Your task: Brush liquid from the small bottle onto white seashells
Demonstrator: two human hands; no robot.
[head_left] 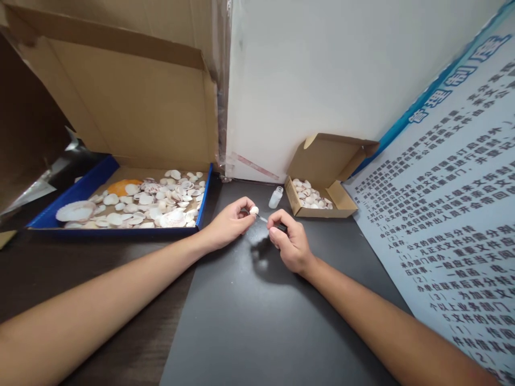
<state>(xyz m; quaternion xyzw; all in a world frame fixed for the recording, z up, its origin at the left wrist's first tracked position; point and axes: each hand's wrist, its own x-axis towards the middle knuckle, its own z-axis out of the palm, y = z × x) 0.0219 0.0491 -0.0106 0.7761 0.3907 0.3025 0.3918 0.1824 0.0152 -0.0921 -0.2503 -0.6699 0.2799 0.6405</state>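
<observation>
Near the middle of the head view, my left hand (230,224) pinches a small white ribbed shell (254,210) between thumb and fingertips. My right hand (290,241) is closed around the black cap of a small applicator brush (262,219), whose thin pale tip points left at the shell. The tip is at or very near the shell; contact cannot be made out. Just behind my hands, a small translucent bottle (276,198) stands uncapped on the dark grey mat (225,321).
At the left, a blue-edged box (207,198) holds many loose shells, its cardboard lid raised. A small open cardboard box (325,213) with shells stands right of the bottle. A white panel (306,69) rises behind, and a printed sheet (442,214) leans at the right.
</observation>
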